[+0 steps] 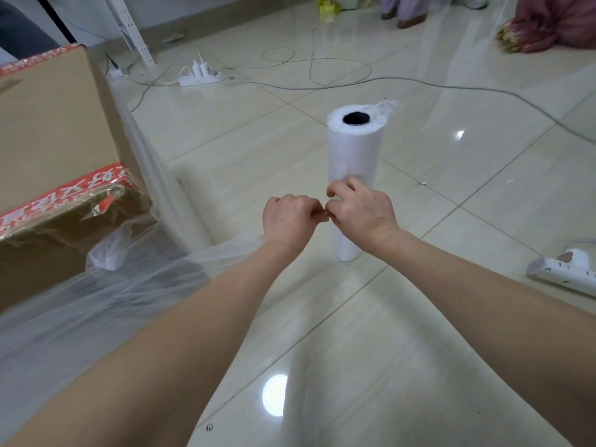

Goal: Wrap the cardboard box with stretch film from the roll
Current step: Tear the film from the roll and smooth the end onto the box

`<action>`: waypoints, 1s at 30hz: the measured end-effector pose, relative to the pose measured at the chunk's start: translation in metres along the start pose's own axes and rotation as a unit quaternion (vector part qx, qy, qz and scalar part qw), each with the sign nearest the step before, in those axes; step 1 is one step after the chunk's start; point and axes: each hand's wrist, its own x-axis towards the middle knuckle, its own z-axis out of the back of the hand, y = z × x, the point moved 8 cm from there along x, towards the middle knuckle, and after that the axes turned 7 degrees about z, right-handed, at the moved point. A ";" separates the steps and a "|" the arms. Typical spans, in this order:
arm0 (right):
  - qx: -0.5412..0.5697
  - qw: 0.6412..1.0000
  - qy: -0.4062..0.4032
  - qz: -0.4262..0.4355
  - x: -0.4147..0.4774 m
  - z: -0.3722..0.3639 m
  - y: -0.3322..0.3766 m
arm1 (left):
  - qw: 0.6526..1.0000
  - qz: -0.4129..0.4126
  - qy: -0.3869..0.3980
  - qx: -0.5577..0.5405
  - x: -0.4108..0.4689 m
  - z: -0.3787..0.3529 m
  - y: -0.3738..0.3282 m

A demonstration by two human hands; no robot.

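Note:
A white roll of stretch film [353,150] stands upright on the tiled floor in the middle of the view. At the left sits the cardboard box [54,130] with red printed tape, its lower side covered by clear film. A loose sheet of stretch film [135,279] runs from the box across to my hands. My left hand [288,221] pinches the film's edge just left of the roll. My right hand [362,209] meets it fingertip to fingertip in front of the roll's lower half, fingers curled and pinching the film there.
A white power strip [201,77] and several cables [322,69] lie on the floor behind the roll. Another white power strip [564,272] lies at the right. A metal shelf post [132,30] stands at the back left. A person's feet [404,17] show at the top.

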 end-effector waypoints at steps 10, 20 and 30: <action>0.025 1.000 0.002 0.002 0.000 -0.005 0.000 | 0.982 0.143 0.028 -0.123 0.003 0.000 0.032; 0.017 0.998 -0.048 0.048 -0.006 0.010 0.011 | 0.950 0.232 0.065 -0.199 0.000 -0.008 0.042; 0.011 0.998 0.008 0.063 -0.003 -0.001 0.013 | 0.918 0.311 0.067 -0.237 -0.002 -0.014 0.047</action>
